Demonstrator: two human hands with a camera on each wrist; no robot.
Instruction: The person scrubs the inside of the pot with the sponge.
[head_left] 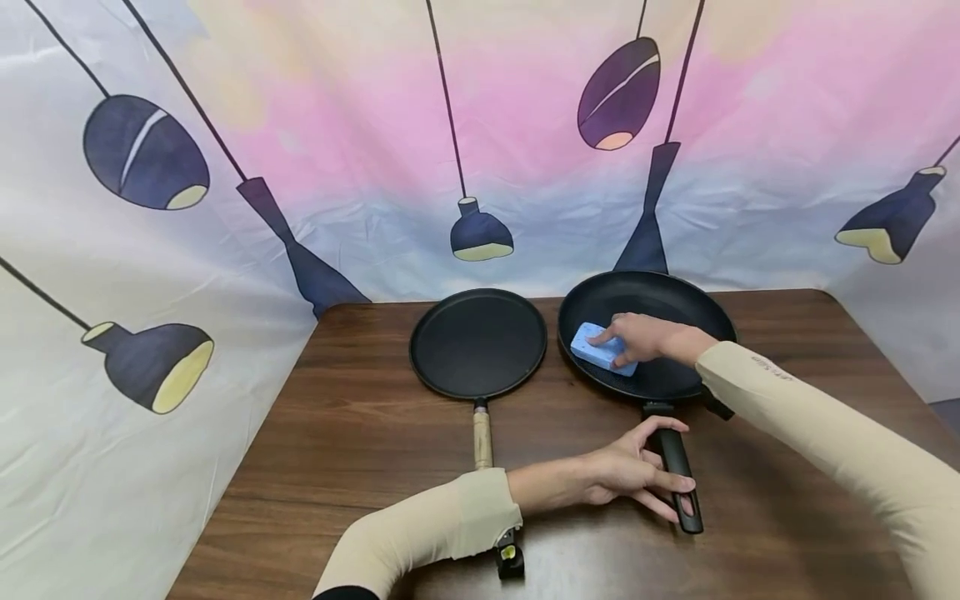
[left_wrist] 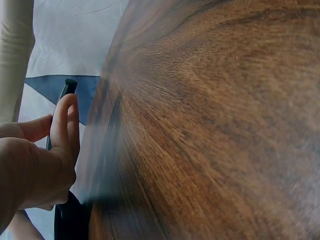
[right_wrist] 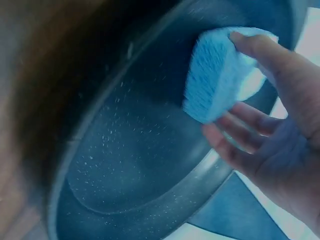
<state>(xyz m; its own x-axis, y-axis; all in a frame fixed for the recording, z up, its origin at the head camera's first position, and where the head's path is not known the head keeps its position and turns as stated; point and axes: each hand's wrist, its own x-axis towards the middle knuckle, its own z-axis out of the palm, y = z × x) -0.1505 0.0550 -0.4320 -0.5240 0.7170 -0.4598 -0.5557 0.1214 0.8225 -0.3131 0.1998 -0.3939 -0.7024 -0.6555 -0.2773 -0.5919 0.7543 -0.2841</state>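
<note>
A deep black frying pan (head_left: pixel 637 292) sits at the back right of the table, its black handle (head_left: pixel 675 454) pointing toward me. My left hand (head_left: pixel 626 471) holds that handle between thumb and fingers; in the left wrist view the handle (left_wrist: pixel 70 86) shows past the fingers. Inside the pan, my right hand (head_left: pixel 647 336) grips a light blue sponge (head_left: pixel 595 343) at the left part of the pan floor. The right wrist view shows the thumb on one side of the sponge (right_wrist: pixel 212 75) and fingers on the other. Small pale specks dot the pan's inside (right_wrist: pixel 130 150).
Left of the frying pan lies a flat, round black pan (head_left: pixel 478 342) with a wooden handle (head_left: pixel 482 437), partly hidden under my left forearm. Both rest on a dark brown wooden table (head_left: pixel 337 433). Behind it hangs a cloth (head_left: pixel 375 150) printed with lamps.
</note>
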